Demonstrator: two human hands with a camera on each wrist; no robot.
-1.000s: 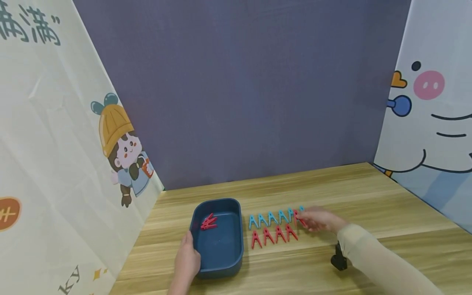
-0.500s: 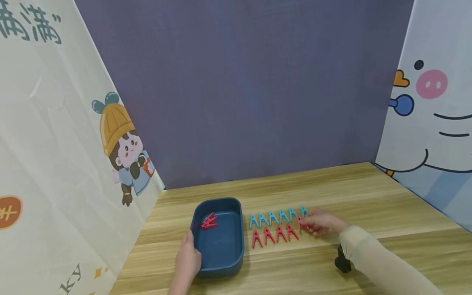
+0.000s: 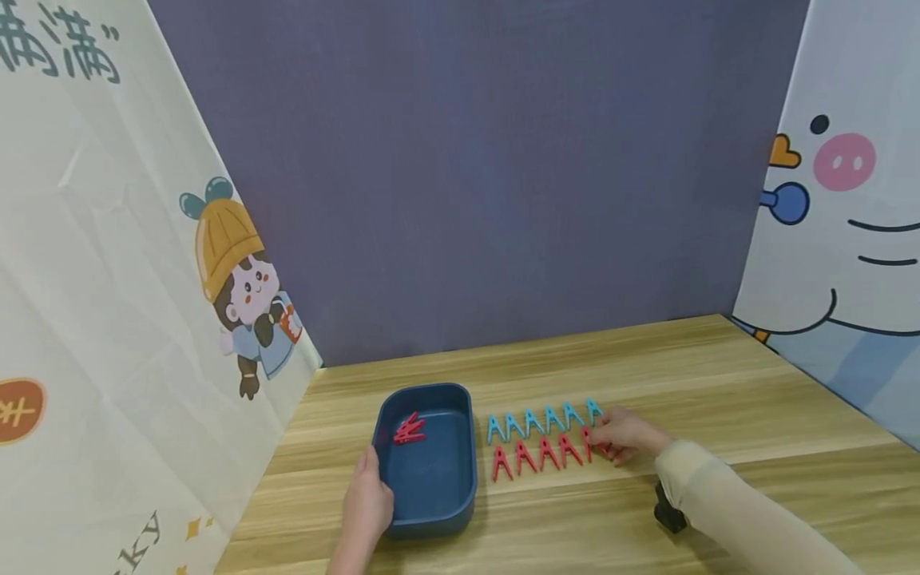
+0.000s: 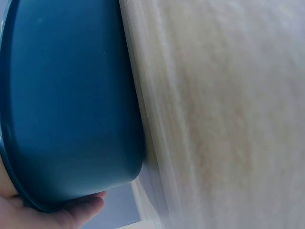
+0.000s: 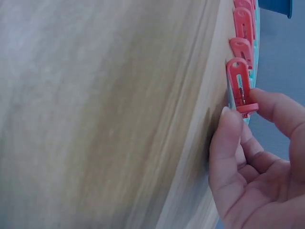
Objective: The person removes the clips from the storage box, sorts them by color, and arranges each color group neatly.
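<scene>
My left hand (image 3: 367, 501) grips the left wall of a dark blue plastic box (image 3: 431, 489), thumb near the rim. In the left wrist view, the fingers of that hand (image 4: 50, 214) curl round the end of the box. Several red clothespins (image 3: 410, 431) lie in the box near its far left. My right hand (image 3: 624, 435) pinches a red clothespin (image 5: 238, 78) between thumb and finger, at the right end of a row of red clothespins (image 3: 546, 453). Behind that runs a row of light blue clothespins (image 3: 552, 420), all pointing away from me.
The wooden table (image 3: 561, 527) ends at a purple-grey backdrop (image 3: 503, 176). Printed white panels (image 3: 108, 279) stand at both sides. A small black object (image 3: 670, 509) shows beside the right sleeve (image 3: 740, 503).
My right hand has brought the red clothespin from in front of the blue row down to the right end of the red row. My left hand keeps its hold on the box.
</scene>
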